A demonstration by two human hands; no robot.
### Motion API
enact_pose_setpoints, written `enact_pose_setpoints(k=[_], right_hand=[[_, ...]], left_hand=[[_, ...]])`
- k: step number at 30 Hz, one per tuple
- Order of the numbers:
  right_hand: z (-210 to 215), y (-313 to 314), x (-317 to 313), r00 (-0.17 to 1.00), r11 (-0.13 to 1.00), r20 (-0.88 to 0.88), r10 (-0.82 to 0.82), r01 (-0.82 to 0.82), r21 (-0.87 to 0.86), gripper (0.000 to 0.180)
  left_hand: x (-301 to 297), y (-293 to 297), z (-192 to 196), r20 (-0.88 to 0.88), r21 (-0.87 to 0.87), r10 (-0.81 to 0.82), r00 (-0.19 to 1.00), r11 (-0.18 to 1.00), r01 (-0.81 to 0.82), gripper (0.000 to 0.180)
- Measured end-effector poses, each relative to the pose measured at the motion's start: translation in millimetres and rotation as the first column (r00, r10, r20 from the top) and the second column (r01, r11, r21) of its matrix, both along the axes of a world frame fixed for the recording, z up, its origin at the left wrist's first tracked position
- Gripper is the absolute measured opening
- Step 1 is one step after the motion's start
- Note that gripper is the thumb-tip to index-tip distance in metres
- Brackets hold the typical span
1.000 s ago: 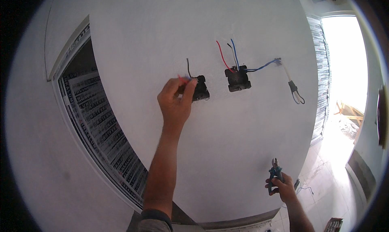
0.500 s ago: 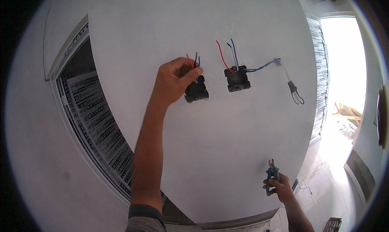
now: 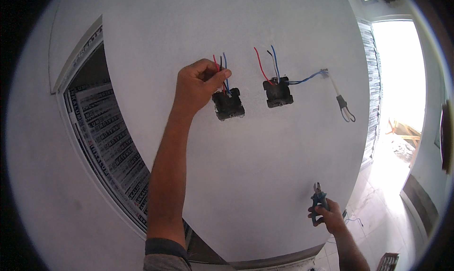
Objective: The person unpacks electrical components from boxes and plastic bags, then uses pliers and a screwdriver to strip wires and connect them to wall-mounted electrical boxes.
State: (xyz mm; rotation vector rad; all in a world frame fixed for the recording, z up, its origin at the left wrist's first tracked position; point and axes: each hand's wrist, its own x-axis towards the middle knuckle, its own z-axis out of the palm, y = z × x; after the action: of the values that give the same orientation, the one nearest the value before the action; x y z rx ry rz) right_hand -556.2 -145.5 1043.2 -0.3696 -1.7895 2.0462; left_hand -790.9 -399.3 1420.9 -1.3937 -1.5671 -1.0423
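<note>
My left hand (image 3: 202, 84) pinches several wires, red, black and blue (image 3: 225, 63), between thumb and fingers. They rise from the black wall box (image 3: 229, 105) just below the hand, and their ends stick up past the fingertips. To the right is a second black wall box (image 3: 279, 93), with a loose red wire (image 3: 260, 65) and a blue wire (image 3: 275, 58) standing out beside a dark one. Low on the right, my right hand (image 3: 331, 217) is wrapped round the blue-green handles of cutting pliers (image 3: 318, 202), jaws upward, away from the wires.
A blue cable runs from the second box to a wall hole, where a white cable (image 3: 334, 84) hangs with a black-taped end (image 3: 341, 101). Left is a framed opening (image 3: 106, 129) covered in printed film. A bright doorway (image 3: 397, 82) and tiled floor (image 3: 364, 200) lie right.
My left hand has moved left and slightly up along with the wires, showing more of the box and the wires' lower parts. The right hand with the pliers has barely shifted.
</note>
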Motion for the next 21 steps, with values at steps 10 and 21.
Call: enact_pose_setpoints(k=[10, 21], right_hand=[[73, -2, -7, 0.999, 0.972, 0.015, 0.046, -0.049, 0.232, 0.038], [230, -41, -35, 0.972, 0.453, -0.236, -0.018, 0.218, 0.864, 0.035]], left_hand=[[4, -17, 28, 0.287, -0.327, -0.098, 0.953, 0.925, 0.193, 0.017], [-4, -26, 40, -0.075, -0.302, 0.07, 0.995, 0.949, -0.09, 0.024]])
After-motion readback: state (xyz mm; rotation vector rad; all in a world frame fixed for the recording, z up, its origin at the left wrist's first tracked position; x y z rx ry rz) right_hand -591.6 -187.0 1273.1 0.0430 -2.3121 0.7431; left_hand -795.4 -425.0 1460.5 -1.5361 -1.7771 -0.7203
